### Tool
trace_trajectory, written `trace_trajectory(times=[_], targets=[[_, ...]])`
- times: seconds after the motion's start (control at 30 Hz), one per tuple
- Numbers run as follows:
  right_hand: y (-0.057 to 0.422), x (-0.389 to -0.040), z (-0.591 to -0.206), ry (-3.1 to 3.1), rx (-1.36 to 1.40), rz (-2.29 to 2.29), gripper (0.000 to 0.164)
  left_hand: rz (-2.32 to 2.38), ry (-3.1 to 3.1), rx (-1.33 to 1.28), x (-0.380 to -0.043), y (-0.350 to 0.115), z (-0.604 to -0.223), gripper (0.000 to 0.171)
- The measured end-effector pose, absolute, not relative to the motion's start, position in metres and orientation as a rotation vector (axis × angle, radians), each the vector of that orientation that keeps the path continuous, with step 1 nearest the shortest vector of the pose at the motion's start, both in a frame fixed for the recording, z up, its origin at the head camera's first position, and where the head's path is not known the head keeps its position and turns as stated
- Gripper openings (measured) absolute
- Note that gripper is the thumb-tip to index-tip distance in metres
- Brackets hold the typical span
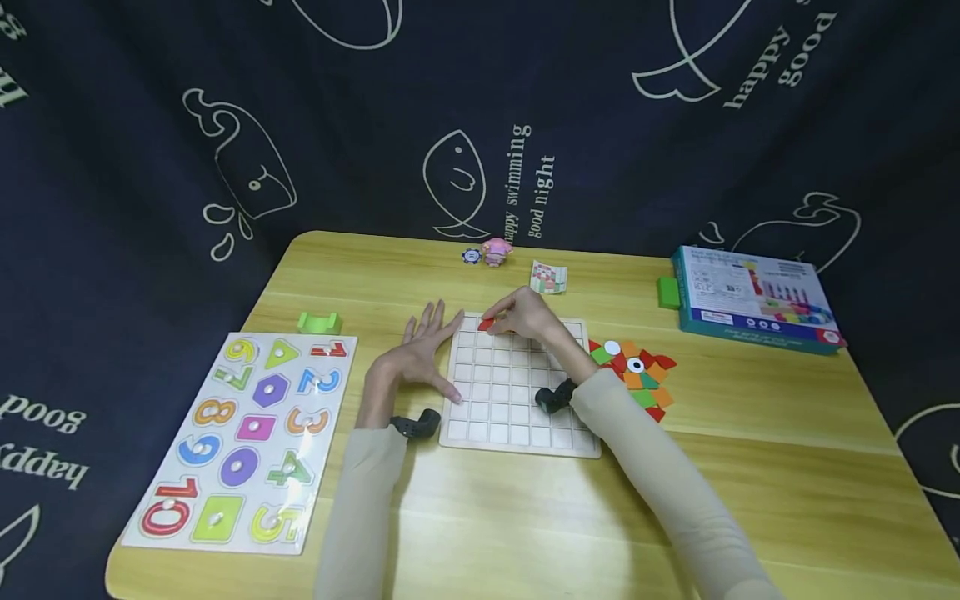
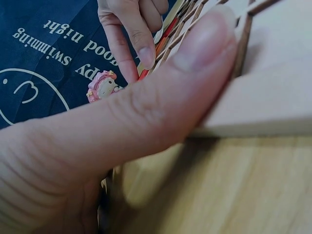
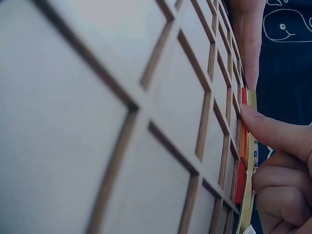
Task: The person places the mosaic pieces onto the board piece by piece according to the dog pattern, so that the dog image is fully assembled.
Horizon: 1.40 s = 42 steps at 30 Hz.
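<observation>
A pale wooden grid board (image 1: 498, 412) lies mid-table. My left hand (image 1: 416, 354) rests at its left edge with fingers spread; in the left wrist view its thumb (image 2: 146, 109) lies against the board's rim. At the far row my right hand (image 1: 528, 317) pinches a small red tile (image 1: 487, 325) between thumb and fingertip. Red and orange tiles (image 3: 241, 183) show along the far row in the right wrist view, mostly hidden from the head view by that hand. To the right of the board is a pile of loose red, orange, green and white tiles (image 1: 633, 367).
A number-and-shape puzzle board (image 1: 251, 442) lies at the left, a green block (image 1: 319, 323) behind it. Beyond the grid are a patterned card (image 1: 549, 277), a pink figurine (image 1: 496, 251) and a blue-white chip (image 1: 471, 257). A box (image 1: 757, 296) and another green block (image 1: 668, 292) lie back right.
</observation>
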State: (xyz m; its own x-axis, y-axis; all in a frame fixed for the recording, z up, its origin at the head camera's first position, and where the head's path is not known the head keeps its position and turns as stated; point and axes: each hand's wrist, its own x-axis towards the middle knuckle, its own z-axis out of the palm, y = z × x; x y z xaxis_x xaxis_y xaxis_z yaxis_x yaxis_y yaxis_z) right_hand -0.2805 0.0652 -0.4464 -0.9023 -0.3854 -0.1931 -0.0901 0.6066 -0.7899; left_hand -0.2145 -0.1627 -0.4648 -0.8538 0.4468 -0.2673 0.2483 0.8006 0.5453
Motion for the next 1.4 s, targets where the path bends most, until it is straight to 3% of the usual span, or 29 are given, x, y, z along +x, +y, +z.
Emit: trace_trajectory(times=[0.3, 0.5, 0.73, 0.9, 1.2, 1.4], targets=[[0.093, -0.278, -0.438, 2.424, -0.333, -1.34, 0.031, 0.708, 2.603, 0.513, -0.216, -0.161, -0.467, 0.146], [0.176, -0.248, -0.418, 2.641, -0.294, -1.168, 0.033, 0.701, 2.617, 0.531, -0.214, -0.163, -0.469, 0.147], [0.258, -0.216, -0.434, 2.636, -0.102, -1.003, 0.035, 0.693, 2.618, 0.523, -0.213, -0.165, -0.469, 0.145], [0.269, -0.206, -0.444, 2.602, -0.007, -1.005, 0.036, 0.685, 2.617, 0.537, -0.217, -0.161, -0.47, 0.145], [0.266, -0.219, -0.447, 2.531, 0.085, -1.173, 0.031, 0.702, 2.614, 0.535, -0.218, -0.158, -0.467, 0.145], [0.261, -0.223, -0.446, 2.554, 0.112, -1.119, 0.041, 0.691, 2.608, 0.541, -0.217, -0.16, -0.468, 0.146]])
